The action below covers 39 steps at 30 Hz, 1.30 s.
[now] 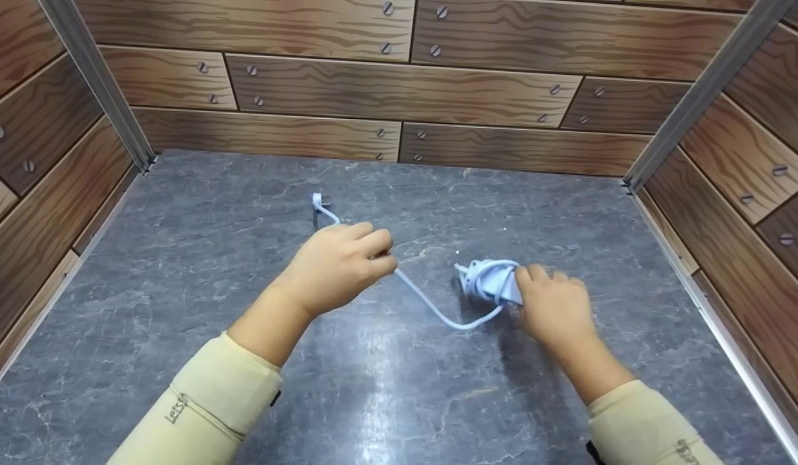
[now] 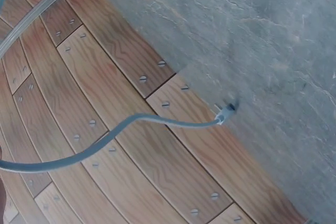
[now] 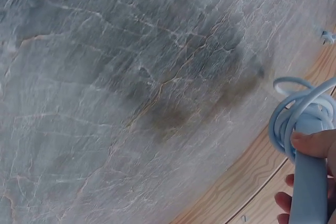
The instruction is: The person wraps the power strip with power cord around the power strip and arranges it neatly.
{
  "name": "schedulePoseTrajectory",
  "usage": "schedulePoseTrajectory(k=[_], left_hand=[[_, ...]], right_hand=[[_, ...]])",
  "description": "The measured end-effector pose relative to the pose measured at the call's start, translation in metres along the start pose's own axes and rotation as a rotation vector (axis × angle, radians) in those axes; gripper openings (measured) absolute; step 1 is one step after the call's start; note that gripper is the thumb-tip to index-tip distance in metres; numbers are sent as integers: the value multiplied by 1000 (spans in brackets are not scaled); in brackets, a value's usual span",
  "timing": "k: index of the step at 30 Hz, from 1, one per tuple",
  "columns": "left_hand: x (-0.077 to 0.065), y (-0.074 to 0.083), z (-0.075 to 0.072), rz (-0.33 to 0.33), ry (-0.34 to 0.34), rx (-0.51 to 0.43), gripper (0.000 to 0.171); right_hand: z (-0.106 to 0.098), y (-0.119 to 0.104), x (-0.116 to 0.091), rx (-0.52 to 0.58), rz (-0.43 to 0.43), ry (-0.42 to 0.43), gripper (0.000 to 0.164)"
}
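My right hand (image 1: 557,307) grips one end of a pale blue power strip (image 1: 512,287). Several turns of its cord (image 1: 460,326) are wound around the other end. In the right wrist view the thumb lies on the flat face of the strip (image 3: 310,187), just below the wound cord (image 3: 281,124), and fingertips show behind it. My left hand (image 1: 344,265) pinches the cord between thumb and fingers, left of the strip. Between the hands the cord hangs in a slack curve. Beyond the left hand, a short length ends in a plug (image 2: 224,115) with metal pins.
A dark grey marbled tabletop (image 1: 244,361) lies below both hands. Wood-patterned panels (image 1: 308,87) stand at the back and both sides, with grey metal posts (image 1: 702,97) at the back corners. A metal strip (image 1: 741,352) runs along the right edge.
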<state>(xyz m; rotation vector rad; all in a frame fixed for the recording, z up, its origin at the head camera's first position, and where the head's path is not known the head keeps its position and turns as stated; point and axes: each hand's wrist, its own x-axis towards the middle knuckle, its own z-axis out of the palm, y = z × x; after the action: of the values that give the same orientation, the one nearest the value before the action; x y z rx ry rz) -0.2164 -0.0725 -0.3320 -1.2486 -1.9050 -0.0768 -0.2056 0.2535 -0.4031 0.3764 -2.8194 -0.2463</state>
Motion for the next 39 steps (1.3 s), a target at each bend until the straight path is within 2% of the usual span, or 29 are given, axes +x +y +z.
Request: schedulePoseTrajectory(k=[3,6,10,15,18,23,27,31,35,39], left_hand=[[3,-1,2,8,59,38,20],[5,-3,3,27,89,108,17],[7,-8,5,32,101,194,14],[6,-15,10,-15,106,236,13],[0,-21,14,-64,76,237,11],[-11,-30,22,-190,4,237,8],[-13,-32,28,-262,-16,233,4],[-11,-32,34,-296,-44,227,8],[-16,-30,40,-334,-119,219,13],[-24,-27,48,-410,-227,179,17]], right_hand=[[-1,-2,0,-21,-71,20,45],[-1,-3,0,-21,-181,70,49],[-1,-3,1,28,-337,131,49],[-5,-3,1,124,-473,163,53],[-8,-2,0,193,-524,185,55],[-16,-2,-1,288,-564,175,54],[-25,-11,-2,306,-606,134,53],[-34,-24,-3,310,-686,135,52],[-43,-32,-5,363,-730,178,51],[-50,-34,-5,462,-684,162,49]])
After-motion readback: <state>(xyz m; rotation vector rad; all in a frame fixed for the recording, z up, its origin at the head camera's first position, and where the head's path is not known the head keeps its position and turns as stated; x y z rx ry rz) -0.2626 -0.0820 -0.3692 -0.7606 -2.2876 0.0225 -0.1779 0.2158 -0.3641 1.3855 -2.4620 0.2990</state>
